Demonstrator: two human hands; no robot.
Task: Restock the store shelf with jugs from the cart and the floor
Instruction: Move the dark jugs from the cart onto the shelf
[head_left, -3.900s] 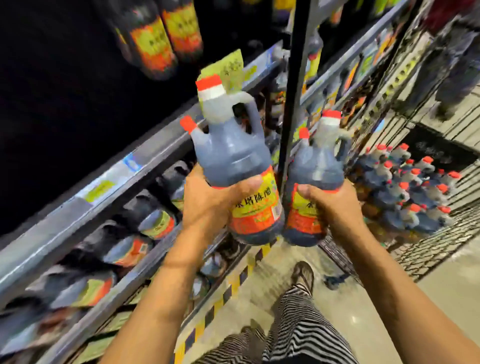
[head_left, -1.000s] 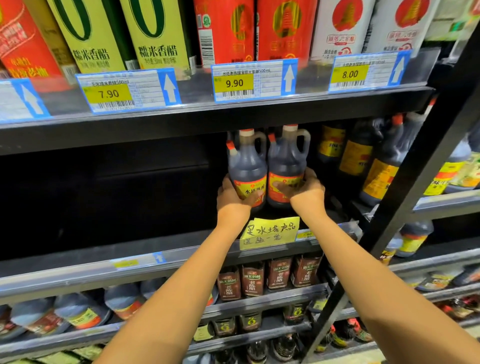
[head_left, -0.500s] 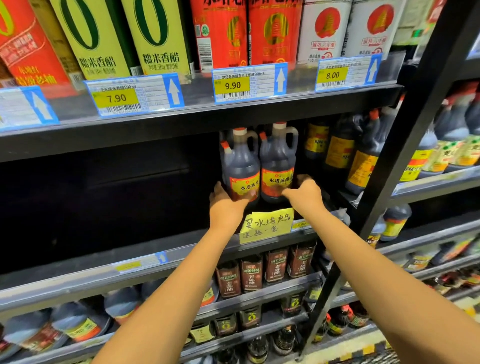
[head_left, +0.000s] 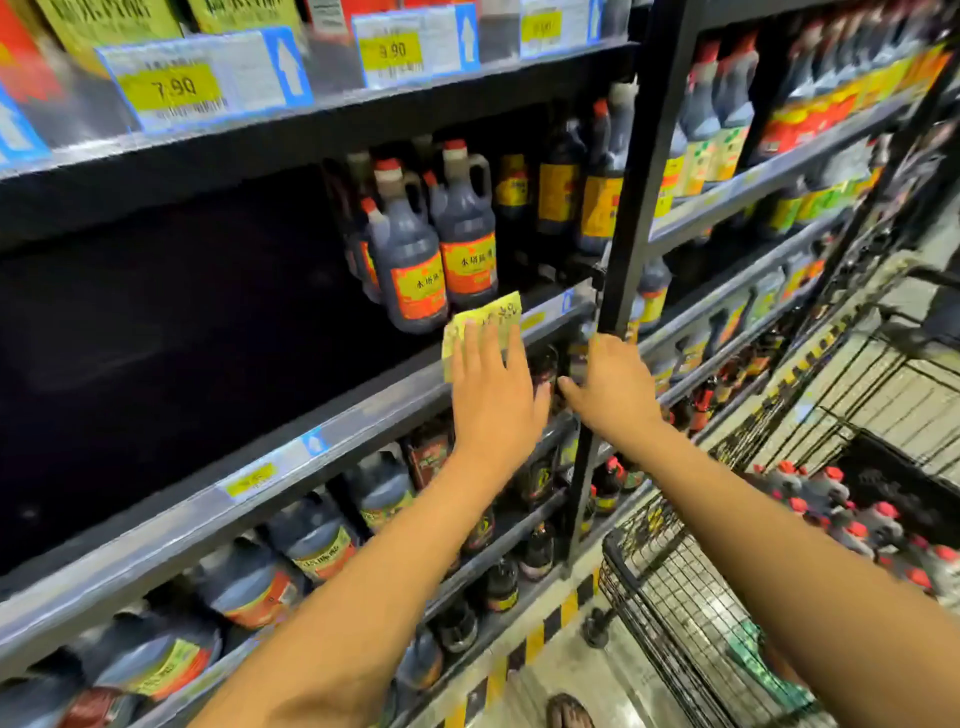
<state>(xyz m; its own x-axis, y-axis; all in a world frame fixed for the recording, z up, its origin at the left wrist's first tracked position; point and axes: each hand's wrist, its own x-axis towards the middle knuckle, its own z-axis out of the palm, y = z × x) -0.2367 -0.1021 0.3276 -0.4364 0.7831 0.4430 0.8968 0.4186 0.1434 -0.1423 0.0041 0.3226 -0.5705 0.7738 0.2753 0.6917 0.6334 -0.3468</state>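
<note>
Two dark jugs with red caps and orange-red labels stand side by side on the middle shelf (head_left: 332, 441): the left jug (head_left: 410, 270) and the right jug (head_left: 465, 234). Both hands are off them, below the shelf's front edge. My left hand (head_left: 493, 389) is flat with straight fingers over the yellow handwritten tag (head_left: 493, 319). My right hand (head_left: 613, 389) hovers with relaxed fingers beside the black upright post (head_left: 639, 182), holding nothing. More red-capped jugs (head_left: 852, 519) lie in the wire cart (head_left: 675, 597) at the lower right.
The middle shelf is dark and bare left of the two jugs. Other dark bottles (head_left: 556, 192) stand to their right. Lower shelves hold large jugs (head_left: 311, 535) and small bottles. Price tags (head_left: 176, 85) line the shelf above. My foot (head_left: 569, 712) is on the floor by the cart.
Both hands have let go of the two jugs and drawn back down below the shelf edge. The jugs stay standing on the shelf. My view has swung right towards the cart.
</note>
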